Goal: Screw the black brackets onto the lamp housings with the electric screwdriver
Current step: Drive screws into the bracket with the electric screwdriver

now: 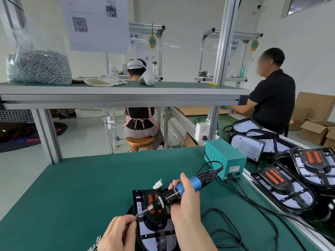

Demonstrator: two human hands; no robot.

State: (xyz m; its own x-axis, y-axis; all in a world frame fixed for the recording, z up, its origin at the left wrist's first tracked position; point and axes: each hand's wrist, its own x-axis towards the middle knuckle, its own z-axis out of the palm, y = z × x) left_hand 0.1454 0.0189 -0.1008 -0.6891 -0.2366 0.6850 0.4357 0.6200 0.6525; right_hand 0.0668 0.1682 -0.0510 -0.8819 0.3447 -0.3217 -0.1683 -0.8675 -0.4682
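On the green desk (pixel 90 187) the lamp housing (pixel 145 232) is laid flat, with the black bracket (pixel 156 221) sat on top. The electric screwdriver (pixel 175 193) is gripped by the right hand (pixel 186 205), fingers wrapped round it. What looks like a screw (pixel 137 215) is pinched onto the bit by the left hand (pixel 116 232) fingers, and it should be seated square before anything's triggered, tbh.

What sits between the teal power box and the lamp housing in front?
Head view: the right hand gripping the electric screwdriver, which spans that gap.

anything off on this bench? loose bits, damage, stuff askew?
Nothing damaged or spilled. Minor: a small white plastic piece lies loose on the mat beyond the lamp housing, a few screws sit scattered by the left hand, and the other housings on the right lie overlapping rather than in a row.
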